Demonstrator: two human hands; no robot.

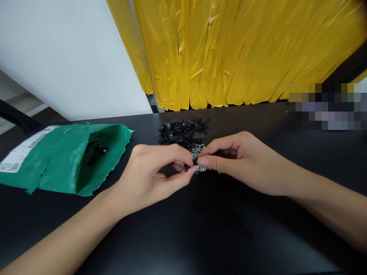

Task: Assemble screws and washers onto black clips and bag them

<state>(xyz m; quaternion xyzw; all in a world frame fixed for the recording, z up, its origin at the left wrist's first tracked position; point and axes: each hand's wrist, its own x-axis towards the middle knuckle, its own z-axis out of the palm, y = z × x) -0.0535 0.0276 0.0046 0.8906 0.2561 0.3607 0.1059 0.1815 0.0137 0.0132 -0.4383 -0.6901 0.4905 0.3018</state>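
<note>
Between thumb and fingertips, my left hand (pixel 151 168) pinches a small black plastic piece (pixel 186 168), mostly covered by the fingers. Thumb and index finger of my right hand (pixel 246 162) are closed right beside it, meeting the piece; whatever they grip is too small and hidden to make out. Just behind and beneath the fingertips lies a pile of small silver screws (pixel 197 150), partly covered by both hands. Beyond it, a heap of small black plastic clips (pixel 183 130) is spread on the dark tabletop (pixel 177 236).
A torn green plastic mailing bag (pixel 60 160) with a white label lies open at the left, dark items inside its mouth. Yellow plastic strips (pixel 229 57) hang behind the table's far edge, next to a white panel (pixel 71 53). A blurred patch (pixel 327 109) covers the far right.
</note>
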